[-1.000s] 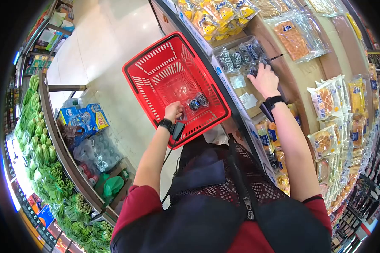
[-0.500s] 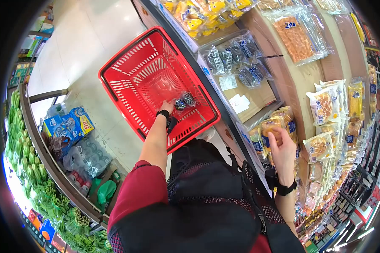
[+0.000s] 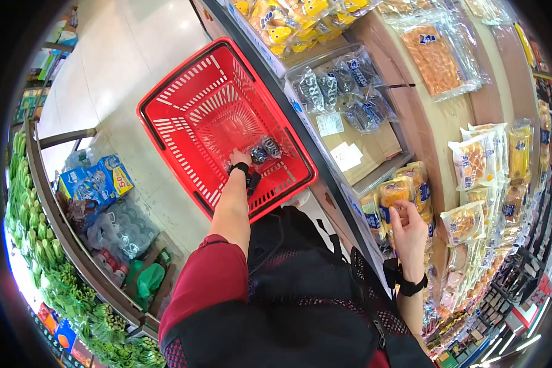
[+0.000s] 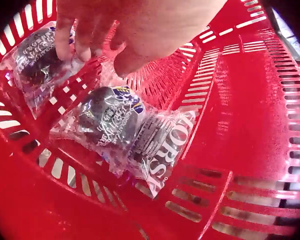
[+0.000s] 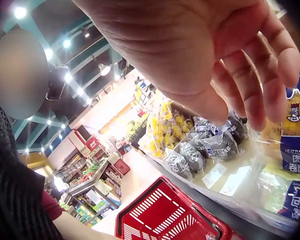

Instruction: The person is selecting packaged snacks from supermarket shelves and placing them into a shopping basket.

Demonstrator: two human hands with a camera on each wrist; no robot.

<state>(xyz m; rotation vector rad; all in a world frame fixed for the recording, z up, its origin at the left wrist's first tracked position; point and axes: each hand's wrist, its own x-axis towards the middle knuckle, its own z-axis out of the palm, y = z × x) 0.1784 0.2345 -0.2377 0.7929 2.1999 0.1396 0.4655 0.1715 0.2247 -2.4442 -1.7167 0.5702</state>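
Note:
A red shopping basket hangs beside the shelf edge. Two clear packets of dark snacks lie in it. My left hand reaches into the basket. Its fingertips touch the far packet. The near packet lies loose below the hand. My right hand hovers at the lower shelf, just short of yellow bread packets. In the right wrist view its fingers are loosely curled, holding nothing, beside a blue-labelled bread packet.
More dark snack packets lie in a cardboard tray on the shelf above, with yellow and orange snack bags further up. Across the aisle stand a produce rack of greens, bottled water packs and blue boxes.
My right hand left the dark packets on the upper shelf and dropped to the bread packets on the lower shelf. My left hand stayed in the basket by the packets.

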